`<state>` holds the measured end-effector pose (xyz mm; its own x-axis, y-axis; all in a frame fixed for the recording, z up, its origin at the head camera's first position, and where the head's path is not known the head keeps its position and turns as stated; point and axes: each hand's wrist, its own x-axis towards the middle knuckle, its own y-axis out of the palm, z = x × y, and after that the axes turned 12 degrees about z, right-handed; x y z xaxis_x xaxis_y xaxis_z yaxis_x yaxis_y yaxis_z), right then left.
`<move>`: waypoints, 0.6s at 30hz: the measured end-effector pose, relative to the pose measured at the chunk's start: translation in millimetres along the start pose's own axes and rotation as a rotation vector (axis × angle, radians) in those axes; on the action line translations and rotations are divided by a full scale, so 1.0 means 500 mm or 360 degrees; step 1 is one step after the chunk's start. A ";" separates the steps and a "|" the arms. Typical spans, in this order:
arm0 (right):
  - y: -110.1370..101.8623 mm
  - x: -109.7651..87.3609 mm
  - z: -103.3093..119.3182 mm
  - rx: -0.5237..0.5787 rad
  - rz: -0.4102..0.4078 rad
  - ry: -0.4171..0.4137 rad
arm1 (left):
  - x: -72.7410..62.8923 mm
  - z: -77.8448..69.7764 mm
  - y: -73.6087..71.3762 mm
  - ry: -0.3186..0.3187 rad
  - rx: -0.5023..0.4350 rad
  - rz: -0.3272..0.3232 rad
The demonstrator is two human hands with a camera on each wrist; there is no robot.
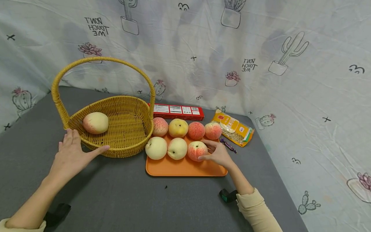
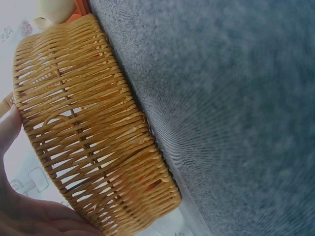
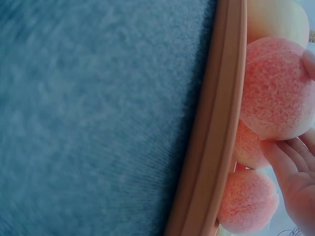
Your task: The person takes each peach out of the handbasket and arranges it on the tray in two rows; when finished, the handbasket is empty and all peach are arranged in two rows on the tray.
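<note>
My right hand point(image 1: 218, 155) grips a red-and-cream peach point(image 1: 197, 150) at the right end of the front row on an orange tray point(image 1: 185, 169). Its thumb is at the near side and its fingers reach around the right side; the right wrist view shows the same peach point(image 3: 278, 91) between them. On the left, my left hand point(image 1: 68, 158) rests spread against the near left rim of a yellow wicker basket point(image 1: 127, 154), thumb and fingers wide apart. One peach point(image 1: 95, 123) lies in the basket's left end. The basket's woven side point(image 2: 93, 123) fills much of the left wrist view.
Two pale peaches point(image 1: 156, 148) share the front row, with several more peaches point(image 1: 196, 130) behind. A red box point(image 1: 178, 111) lies behind the tray. To its right are a yellow-orange packet point(image 1: 233, 127) and a purple-wrapped candy point(image 1: 228, 145). The basket's tall handle point(image 1: 101, 59) arches upward.
</note>
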<state>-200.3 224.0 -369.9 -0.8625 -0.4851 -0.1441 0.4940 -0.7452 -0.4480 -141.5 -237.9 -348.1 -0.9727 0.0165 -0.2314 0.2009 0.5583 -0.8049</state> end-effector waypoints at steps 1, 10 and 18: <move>-0.001 0.000 0.001 0.0006 0.0012 0.0001 | 0.000 0.000 0.000 -0.0002 0.0000 0.0001; -0.010 0.005 0.006 0.0012 0.0082 0.0013 | 0.000 0.000 0.000 0.0005 0.0005 -0.0012; -0.020 0.011 0.026 0.0005 0.0037 0.0023 | -0.001 0.000 0.002 0.0013 0.0011 -0.0020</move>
<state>-208.5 222.9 -354.5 -0.8524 -0.4955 -0.1671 0.5140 -0.7355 -0.4414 -141.0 -237.6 -348.9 -0.9760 0.0162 -0.2170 0.1896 0.5526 -0.8116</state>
